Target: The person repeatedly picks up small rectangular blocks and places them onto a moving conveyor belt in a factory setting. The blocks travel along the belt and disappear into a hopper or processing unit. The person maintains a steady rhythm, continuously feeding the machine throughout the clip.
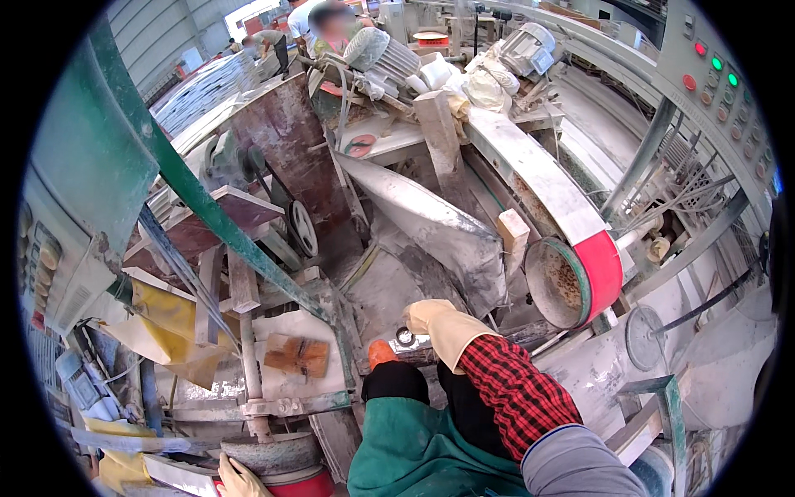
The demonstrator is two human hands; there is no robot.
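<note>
My right hand (pixel 437 325), in a cream glove below a red-and-black checked sleeve, is over the grey ledge in front of my legs. Its fingers are bent together, and whatever they may hold is hidden. Just beneath the fingertips lies a small dark ring (pixel 405 337). My left hand (pixel 240 479), gloved the same way, comes in at the lower edge, cut off by the frame. Its fingers are stretched out beside a grey, dusty roller (pixel 273 454) with a red band below it. An orange shoe tip (pixel 382 353) shows beyond my green apron (pixel 414 447).
A belt drum (pixel 556 283) with a red-and-white belt stands at right. A grey metal chute (pixel 439 219) slopes down ahead. Green frame bars (pixel 224 248) cross at left. A control panel (pixel 720 91) rises at upper right; motors (pixel 383 55) and people are farther back.
</note>
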